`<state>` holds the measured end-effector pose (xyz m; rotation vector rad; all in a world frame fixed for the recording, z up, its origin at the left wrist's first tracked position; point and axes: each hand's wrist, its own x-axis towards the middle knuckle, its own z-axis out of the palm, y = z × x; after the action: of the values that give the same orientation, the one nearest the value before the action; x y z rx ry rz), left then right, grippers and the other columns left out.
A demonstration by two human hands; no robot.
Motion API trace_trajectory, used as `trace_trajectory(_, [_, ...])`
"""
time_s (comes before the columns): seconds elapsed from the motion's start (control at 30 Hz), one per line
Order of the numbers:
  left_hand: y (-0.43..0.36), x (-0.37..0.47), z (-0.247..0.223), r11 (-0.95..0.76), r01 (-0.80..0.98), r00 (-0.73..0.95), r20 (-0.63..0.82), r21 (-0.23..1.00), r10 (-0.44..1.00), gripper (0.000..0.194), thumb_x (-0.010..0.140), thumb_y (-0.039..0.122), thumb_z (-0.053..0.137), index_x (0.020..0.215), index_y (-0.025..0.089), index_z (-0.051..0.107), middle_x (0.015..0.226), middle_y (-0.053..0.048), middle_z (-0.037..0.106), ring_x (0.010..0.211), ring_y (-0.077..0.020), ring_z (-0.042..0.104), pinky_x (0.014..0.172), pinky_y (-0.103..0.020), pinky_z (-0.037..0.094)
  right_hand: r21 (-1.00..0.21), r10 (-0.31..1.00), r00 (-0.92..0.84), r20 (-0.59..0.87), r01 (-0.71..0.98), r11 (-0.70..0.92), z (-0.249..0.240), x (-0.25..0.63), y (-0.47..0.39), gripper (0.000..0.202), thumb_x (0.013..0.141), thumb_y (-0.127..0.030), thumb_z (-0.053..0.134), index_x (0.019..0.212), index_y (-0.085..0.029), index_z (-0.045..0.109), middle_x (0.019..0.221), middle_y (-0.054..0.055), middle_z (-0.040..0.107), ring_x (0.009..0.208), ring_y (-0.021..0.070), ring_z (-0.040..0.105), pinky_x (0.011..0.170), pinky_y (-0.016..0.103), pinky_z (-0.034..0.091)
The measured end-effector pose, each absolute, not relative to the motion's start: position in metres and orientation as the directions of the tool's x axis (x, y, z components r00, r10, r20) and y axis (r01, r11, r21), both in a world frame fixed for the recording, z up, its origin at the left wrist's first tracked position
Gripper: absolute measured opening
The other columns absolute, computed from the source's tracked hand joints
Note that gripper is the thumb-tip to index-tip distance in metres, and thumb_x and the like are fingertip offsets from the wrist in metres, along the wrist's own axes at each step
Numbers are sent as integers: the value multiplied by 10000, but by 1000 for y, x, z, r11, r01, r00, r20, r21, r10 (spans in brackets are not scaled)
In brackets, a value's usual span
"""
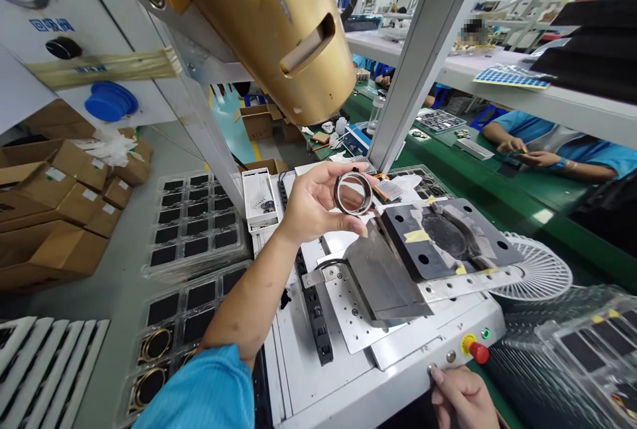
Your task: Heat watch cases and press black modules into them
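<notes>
My left hand [318,203] holds a round metal ring with a clear, glass-like middle [353,193] between thumb and fingers, raised above the machine's white base [348,386]. Right of the ring lies a black fixture block [405,240] with a round recess and bits of yellow tape. Under the ring a bent metal sheet [385,276] slopes down. At the front edge of the base, my right hand [460,396] has its thumb and index finger at a small round button, left of the red emergency knob [478,352]. Its other fingers are curled.
A gold cylinder [303,38] hangs overhead. Trays of black squares [194,217] and cardboard boxes [50,237] stand at left. A white wire fan guard [542,266] is at right. Across the green bench, a person in blue [562,144] works with both hands.
</notes>
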<state>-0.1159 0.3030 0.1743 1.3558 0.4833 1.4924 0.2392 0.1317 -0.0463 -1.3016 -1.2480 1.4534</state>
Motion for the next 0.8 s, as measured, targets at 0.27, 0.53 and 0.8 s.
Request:
trace_trajectory(0.27, [312, -114, 176, -372, -444, 53, 439, 815, 897, 663, 545, 316, 1053, 1126, 211, 752, 1150, -102, 828, 1023, -276, 825, 910, -359, 668, -977, 966, -157, -206, 87, -194, -46, 240, 132, 604, 955, -613, 695, 493, -224, 686, 331, 43, 594, 277, 136, 501, 421, 245, 451])
trace_trajectory(0.53, [323, -115, 173, -332, -516, -137, 306, 790, 942, 702, 568, 421, 1040, 1148, 267, 676, 1022, -35, 847, 931, -207, 829, 896, -310, 637, -982, 971, -149, -189, 44, -184, -50, 240, 131, 582, 955, -579, 719, 502, -216, 678, 327, 28, 589, 264, 118, 509, 434, 225, 452])
trace_trajectory(0.8, [331, -119, 169, -294, -584, -254, 174, 757, 951, 709, 596, 480, 1016, 1212, 293, 718, 1018, 4, 843, 831, -132, 816, 785, -200, 631, -980, 968, -152, -198, 66, -190, -46, 240, 132, 582, 950, -595, 717, 504, -222, 687, 329, 33, 590, 270, 126, 507, 428, 239, 451])
